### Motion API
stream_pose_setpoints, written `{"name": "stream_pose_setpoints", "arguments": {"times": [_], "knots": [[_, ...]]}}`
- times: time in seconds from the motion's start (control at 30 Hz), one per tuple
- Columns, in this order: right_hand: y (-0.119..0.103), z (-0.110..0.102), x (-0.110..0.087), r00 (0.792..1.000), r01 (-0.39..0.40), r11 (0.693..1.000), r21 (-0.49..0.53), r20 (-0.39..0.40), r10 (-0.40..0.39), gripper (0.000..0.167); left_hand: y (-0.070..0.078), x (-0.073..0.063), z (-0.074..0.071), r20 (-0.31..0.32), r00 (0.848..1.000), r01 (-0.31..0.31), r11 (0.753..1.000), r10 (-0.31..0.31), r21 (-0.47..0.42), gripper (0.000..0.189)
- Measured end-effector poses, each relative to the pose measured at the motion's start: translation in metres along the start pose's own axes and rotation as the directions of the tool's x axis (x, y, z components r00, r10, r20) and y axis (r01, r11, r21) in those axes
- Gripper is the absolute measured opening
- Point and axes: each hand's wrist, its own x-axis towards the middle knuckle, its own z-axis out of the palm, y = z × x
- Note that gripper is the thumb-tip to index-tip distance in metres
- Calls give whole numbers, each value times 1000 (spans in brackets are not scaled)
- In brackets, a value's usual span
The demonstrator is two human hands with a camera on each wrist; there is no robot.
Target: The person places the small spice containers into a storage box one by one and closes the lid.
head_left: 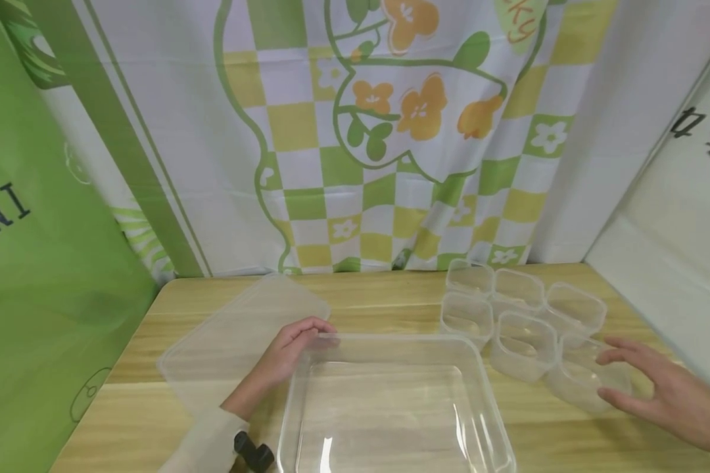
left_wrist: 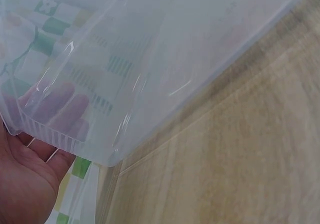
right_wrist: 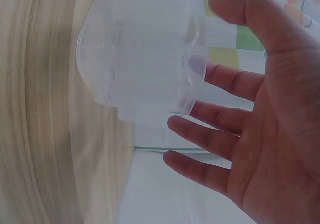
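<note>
Large clear plastic box [head_left: 384, 349], near edge cut off, on wood-grain table [head_left: 124, 407], left hand [head_left: 292, 349] gripping its far-left corner, thumb I cannot make out, right hand [head_left: 662, 387] spread beside a rounded translucent tub [head_left: 586, 381].

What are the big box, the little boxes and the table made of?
Big box: probably clear, shiny plastic; the table shows through and bright streaks gleam.
Little boxes: likely see-through plastic, slightly cloudy in the right wrist view.
Table: wood or wood-look top; grain lines show.

Left fingers [head_left: 312, 324] curled; right fingers [right_wrist: 205, 135] spread, nearly straight.
</note>
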Motion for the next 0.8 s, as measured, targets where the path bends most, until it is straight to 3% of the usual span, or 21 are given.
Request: {"name": "stream_pose_setpoints", "arguments": {"times": [0.33, 0.67, 0.8], "knots": [[10, 6, -1, 980, 143, 989, -31, -132, -146, 59, 1, 2, 0, 0, 1000, 7, 999, -7, -32, 32], [17, 0, 0, 994, 70, 997, -24, -79, -72, 48, -1, 1, 0, 1, 1000, 10, 999, -10, -44, 31], [14, 0, 2, 996, 54, 998, -29, -63, -56, 65, -3, 0, 0, -2, 1000, 7, 999, -7, -46, 31]]}}
